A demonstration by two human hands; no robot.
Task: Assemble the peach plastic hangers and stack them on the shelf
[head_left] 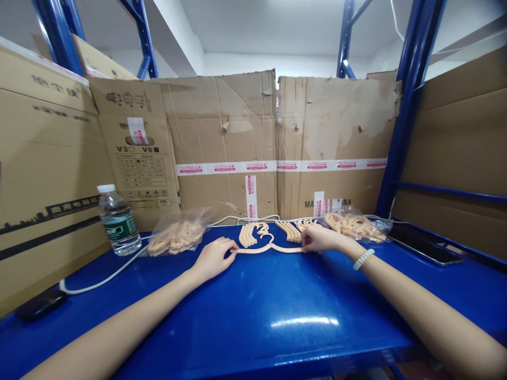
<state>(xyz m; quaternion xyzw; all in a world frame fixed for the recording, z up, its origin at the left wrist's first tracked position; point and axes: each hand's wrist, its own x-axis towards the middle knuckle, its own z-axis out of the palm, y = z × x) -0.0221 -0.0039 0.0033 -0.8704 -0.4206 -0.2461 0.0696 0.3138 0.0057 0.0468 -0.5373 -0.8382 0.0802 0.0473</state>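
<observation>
A beige clothes hanger (257,250) stretches between my two hands near the back of the blue table, its hook pointing away from me. My left hand (216,257) pinches its left end between thumb and fingers. At the other end, my right hand (318,239) has its fingers closed on the hanger's right tip. Just behind lie several more hangers of the same kind, nested in a row (248,235) on the left and another row (288,230) on the right, partly covered by my right hand.
Clear plastic bags of beige pieces lie left (178,235) and right (352,224). A water bottle (119,221) stands at the left, a black device (41,304) with a white cable in front. A phone (425,246) lies right. Cardboard boxes (225,132) wall the back.
</observation>
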